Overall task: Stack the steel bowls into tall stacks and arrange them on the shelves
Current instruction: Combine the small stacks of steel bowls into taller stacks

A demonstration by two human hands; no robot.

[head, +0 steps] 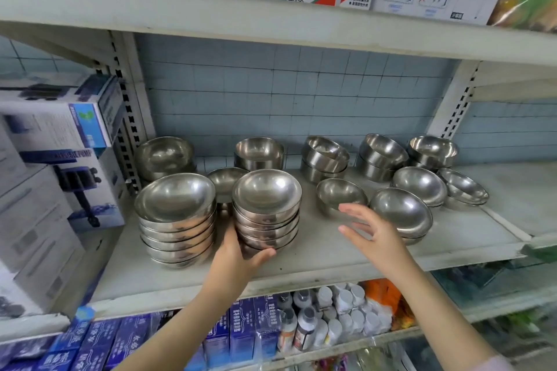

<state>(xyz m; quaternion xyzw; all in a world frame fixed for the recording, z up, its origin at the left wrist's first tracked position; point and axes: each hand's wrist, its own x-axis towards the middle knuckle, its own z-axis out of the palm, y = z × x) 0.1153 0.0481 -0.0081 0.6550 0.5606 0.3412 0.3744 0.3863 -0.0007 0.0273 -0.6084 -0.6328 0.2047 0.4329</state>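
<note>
White shelf (331, 256) holds a tall stack of shiny steel bowls (266, 214); my left hand (238, 253) grips its bottom. My right hand (370, 229), fingers spread, is nearest a small round steel bowl (340, 194) just behind, maybe touching.

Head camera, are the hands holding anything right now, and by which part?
The left hand grips the front-centre stack of shiny round steel bowls at its base, thumb across the front. The right hand is open, holding nothing.

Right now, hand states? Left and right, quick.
Left hand: grips the base of the bowl stack.
Right hand: open, fingers spread, holding nothing.
</note>
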